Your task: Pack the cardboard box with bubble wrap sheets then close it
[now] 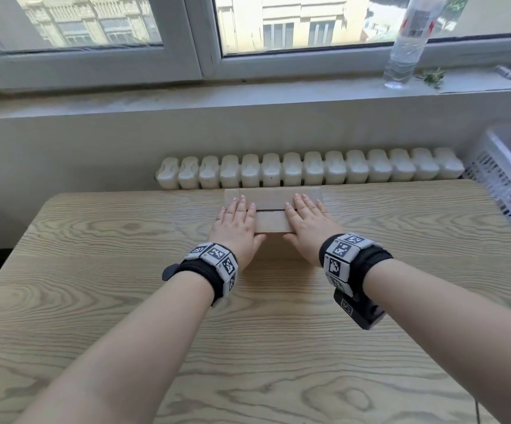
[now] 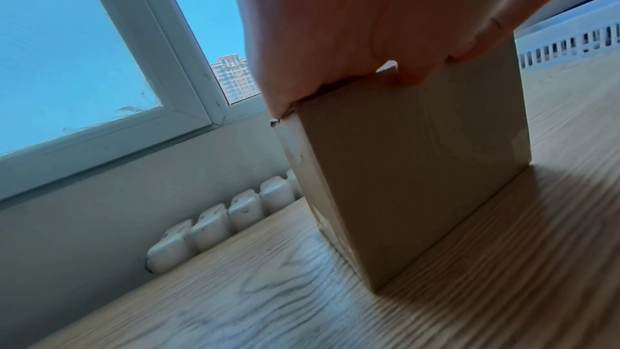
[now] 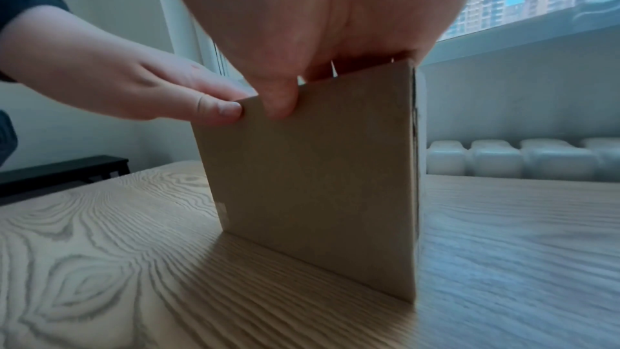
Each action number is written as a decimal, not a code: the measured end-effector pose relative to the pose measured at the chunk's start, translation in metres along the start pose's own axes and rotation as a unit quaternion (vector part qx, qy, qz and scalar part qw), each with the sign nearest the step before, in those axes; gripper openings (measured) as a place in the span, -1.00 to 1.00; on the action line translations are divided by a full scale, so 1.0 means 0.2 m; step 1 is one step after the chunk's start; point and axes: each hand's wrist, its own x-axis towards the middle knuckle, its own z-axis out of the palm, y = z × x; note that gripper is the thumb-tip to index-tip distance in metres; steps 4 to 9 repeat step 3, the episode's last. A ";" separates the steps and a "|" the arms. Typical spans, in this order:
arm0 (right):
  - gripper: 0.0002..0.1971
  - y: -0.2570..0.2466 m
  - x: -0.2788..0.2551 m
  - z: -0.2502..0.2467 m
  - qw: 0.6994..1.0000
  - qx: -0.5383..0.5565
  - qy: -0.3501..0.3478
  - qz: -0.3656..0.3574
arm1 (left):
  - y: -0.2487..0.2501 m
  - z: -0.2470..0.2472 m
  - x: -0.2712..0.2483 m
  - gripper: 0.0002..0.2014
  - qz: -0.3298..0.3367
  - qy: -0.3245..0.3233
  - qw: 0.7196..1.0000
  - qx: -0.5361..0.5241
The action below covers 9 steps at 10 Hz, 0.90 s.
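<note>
A small brown cardboard box (image 1: 273, 222) stands on the wooden table (image 1: 119, 301) near its far edge. Its two top flaps lie down, with a thin dark seam between them. My left hand (image 1: 235, 220) lies flat on the left part of the top, fingers straight. My right hand (image 1: 308, 218) presses flat on the right part. Both thumbs hang over the near wall. The left wrist view has the left hand (image 2: 335, 23) on the box (image 2: 402, 169). In the right wrist view the box (image 3: 318, 182) sits under the right hand (image 3: 302, 9). No bubble wrap shows.
A white radiator (image 1: 309, 169) runs just behind the table's far edge. A white slatted crate (image 1: 505, 179) stands at the right. A clear plastic bottle (image 1: 407, 47) is on the windowsill.
</note>
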 end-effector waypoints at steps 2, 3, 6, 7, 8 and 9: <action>-0.32 -0.01 -0.05 -0.01 1.000 -0.010 0.008 0.009 | 0.00 -0.05 -0.05 -0.32 0.001 0.004 1.000 -0.002; -0.33 -0.01 -0.06 -0.03 0.999 -0.017 0.029 0.009 | 0.01 -0.07 -0.08 -0.32 0.004 0.021 1.000 0.004; -0.33 -0.01 -0.06 -0.03 0.999 -0.017 0.029 0.009 | 0.01 -0.07 -0.08 -0.32 0.004 0.021 1.000 0.004; -0.33 -0.01 -0.06 -0.03 0.999 -0.017 0.029 0.009 | 0.01 -0.07 -0.08 -0.32 0.004 0.021 1.000 0.004; -0.33 -0.01 -0.06 -0.03 0.999 -0.017 0.029 0.009 | 0.01 -0.07 -0.08 -0.32 0.004 0.021 1.000 0.004; -0.33 -0.01 -0.06 -0.03 0.999 -0.017 0.029 0.009 | 0.01 -0.07 -0.08 -0.32 0.004 0.021 1.000 0.004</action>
